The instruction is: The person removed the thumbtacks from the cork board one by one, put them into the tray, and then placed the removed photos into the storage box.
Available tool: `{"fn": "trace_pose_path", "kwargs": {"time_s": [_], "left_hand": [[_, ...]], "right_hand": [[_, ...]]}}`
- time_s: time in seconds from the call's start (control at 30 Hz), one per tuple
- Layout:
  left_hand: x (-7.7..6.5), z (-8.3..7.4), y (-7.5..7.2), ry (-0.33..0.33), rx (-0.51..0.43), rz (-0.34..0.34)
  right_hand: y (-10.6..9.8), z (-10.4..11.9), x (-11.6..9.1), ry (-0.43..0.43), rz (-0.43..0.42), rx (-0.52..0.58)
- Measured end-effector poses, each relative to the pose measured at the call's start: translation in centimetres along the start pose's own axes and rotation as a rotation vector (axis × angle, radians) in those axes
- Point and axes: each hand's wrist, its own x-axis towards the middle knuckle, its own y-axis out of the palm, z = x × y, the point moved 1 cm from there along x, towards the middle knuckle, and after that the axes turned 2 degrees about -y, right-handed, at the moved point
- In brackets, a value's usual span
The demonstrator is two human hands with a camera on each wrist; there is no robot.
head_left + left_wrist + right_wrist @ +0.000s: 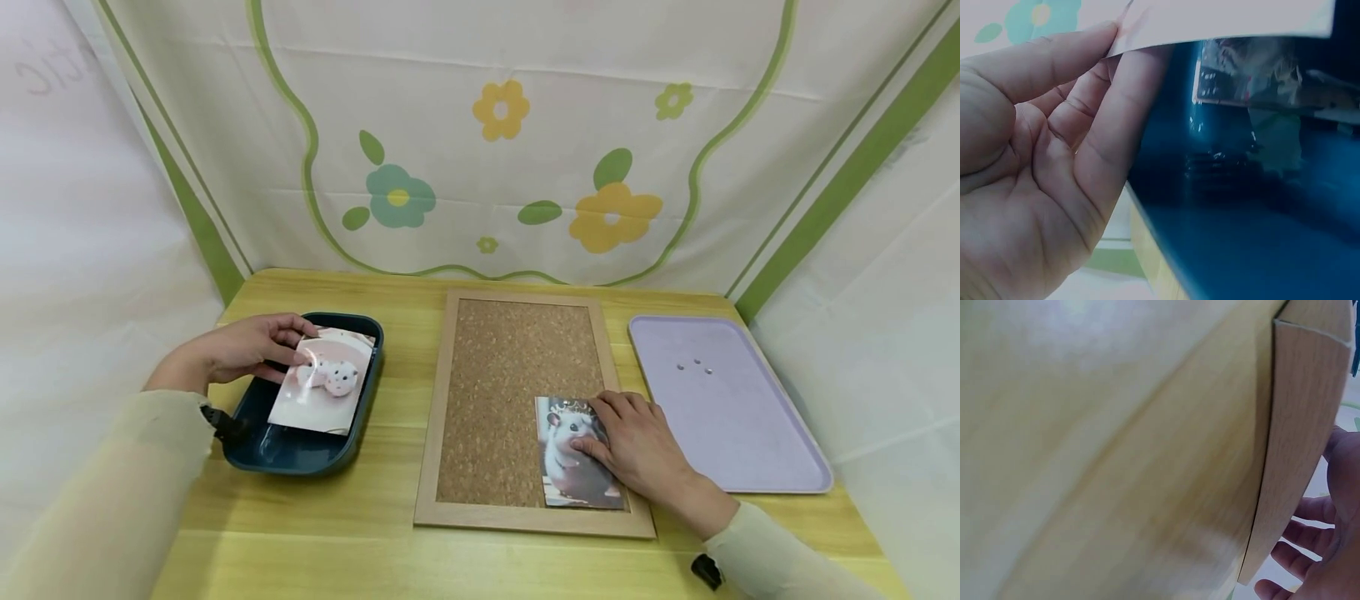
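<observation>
The left hand (258, 346) pinches the left edge of a pink-toned photo (326, 392) between thumb and fingers, over the dark blue tray (292, 450) at the left of the counter (360, 558). In the left wrist view, another glossy picture (1247, 75) shows inside that tray. The right hand (637, 437) rests on the grey animal photo (573, 471), which lies on the near right part of the framed corkboard (487, 400); the thumb lies across its face, and the other fingers reach along its far right side, slightly apart and not closed around anything.

That photo overlaps the near and right rails of the frame, so it may not sit flat and could slide or skew if the thumb presses unevenly. The pink photo is glossy and gripped only at one side; a loose pinch could let it slip back into the tray, and a hard one could bend it. Three small metallic pieces (708, 371) lie loose on the lilac tray (735, 425) to the right; a knock from the right forearm could scatter them.
</observation>
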Motion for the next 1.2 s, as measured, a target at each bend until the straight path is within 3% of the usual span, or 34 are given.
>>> {"fn": "trace_pose_path", "kwargs": {"time_s": [0.5,0.93,1.2], "left_hand": [[1.2,0.0,1.3,-0.023,0.052,-0.025],[1.1,0.1,1.8,-0.014,0.065,-0.024],[0.6,-0.3,2.0,-0.057,0.134,-0.06]], "right_hand": [[0.0,-0.1,0.0,-0.01,-0.005,-0.001],[0.2,-0.1,0.0,-0.005,0.0,0.004],[0.0,-0.1,-0.1,-0.002,0.002,0.007]]}}
